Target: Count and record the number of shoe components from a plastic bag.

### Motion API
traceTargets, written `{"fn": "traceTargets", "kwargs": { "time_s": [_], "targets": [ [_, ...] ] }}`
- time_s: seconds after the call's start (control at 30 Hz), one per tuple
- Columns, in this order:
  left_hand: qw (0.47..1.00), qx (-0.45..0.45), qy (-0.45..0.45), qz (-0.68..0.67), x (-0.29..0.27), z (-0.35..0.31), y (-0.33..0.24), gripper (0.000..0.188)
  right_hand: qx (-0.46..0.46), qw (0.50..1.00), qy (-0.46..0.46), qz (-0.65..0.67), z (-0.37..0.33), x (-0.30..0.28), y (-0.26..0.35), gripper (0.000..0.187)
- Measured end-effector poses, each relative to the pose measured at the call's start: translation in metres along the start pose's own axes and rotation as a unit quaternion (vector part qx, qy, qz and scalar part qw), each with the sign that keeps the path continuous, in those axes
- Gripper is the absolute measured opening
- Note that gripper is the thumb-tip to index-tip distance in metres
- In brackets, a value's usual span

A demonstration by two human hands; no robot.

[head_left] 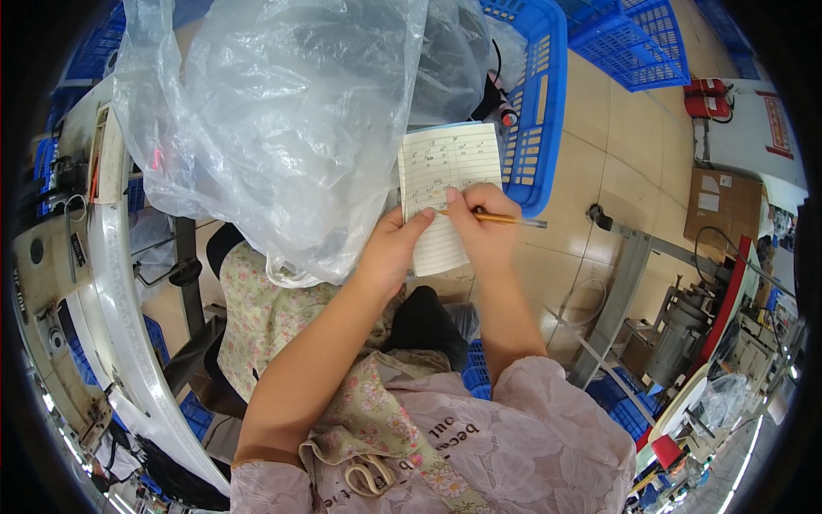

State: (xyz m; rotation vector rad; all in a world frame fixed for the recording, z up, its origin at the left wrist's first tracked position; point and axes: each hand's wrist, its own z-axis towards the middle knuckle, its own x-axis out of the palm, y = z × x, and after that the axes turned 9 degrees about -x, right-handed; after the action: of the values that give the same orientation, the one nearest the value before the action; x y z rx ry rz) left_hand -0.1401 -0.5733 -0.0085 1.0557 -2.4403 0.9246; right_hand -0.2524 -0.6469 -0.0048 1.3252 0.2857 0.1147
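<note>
A small lined notebook (441,248) with handwritten entries lies tilted before me, against a large clear plastic bag (291,111). My left hand (390,248) grips the notebook's left side, thumb on the page. In my right hand (488,227) is a slim yellow-brown pen (509,220), its tip touching the page near my left thumb and its dark end pointing right. The fingers under the notebook are hidden.
A blue plastic basket (548,128) stands behind the notebook, with the bag bulging over it. More blue crates (629,43) sit at the far right. To the left is a sewing machine table (128,317); a motor (676,334) hangs under another at right. Beyond are a cardboard box (723,206) and red fire extinguishers (707,104).
</note>
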Motion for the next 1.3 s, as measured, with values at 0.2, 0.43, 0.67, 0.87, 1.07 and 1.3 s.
{"fn": "traceTargets", "kwargs": {
  "time_s": [0.2,0.43,0.67,0.87,1.07,1.3],
  "targets": [
    [1.0,0.007,0.002,0.002,-0.001,0.001,0.0,0.027,-0.025,1.0,-0.007,-0.013,0.004,0.017,-0.003,0.02],
    [1.0,0.013,0.012,-0.001,-0.002,0.002,0.001,0.027,-0.019,0.999,-0.008,-0.027,0.002,0.017,-0.006,0.019],
    [1.0,-0.004,0.012,0.002,-0.003,0.002,0.0,0.028,-0.027,0.999,-0.013,-0.043,0.0,0.015,-0.009,0.018],
    [1.0,-0.014,0.003,0.003,-0.001,0.001,-0.002,0.029,0.026,0.987,-0.142,0.068,-0.003,-0.003,-0.007,0.018],
    [1.0,-0.008,-0.014,0.006,0.002,0.001,-0.002,0.029,0.044,0.973,-0.194,0.118,0.014,-0.029,-0.015,0.022],
    [1.0,-0.01,-0.019,0.002,0.002,0.001,-0.002,0.03,0.045,0.982,-0.156,0.098,0.013,-0.028,-0.023,0.027]
  ]
}}
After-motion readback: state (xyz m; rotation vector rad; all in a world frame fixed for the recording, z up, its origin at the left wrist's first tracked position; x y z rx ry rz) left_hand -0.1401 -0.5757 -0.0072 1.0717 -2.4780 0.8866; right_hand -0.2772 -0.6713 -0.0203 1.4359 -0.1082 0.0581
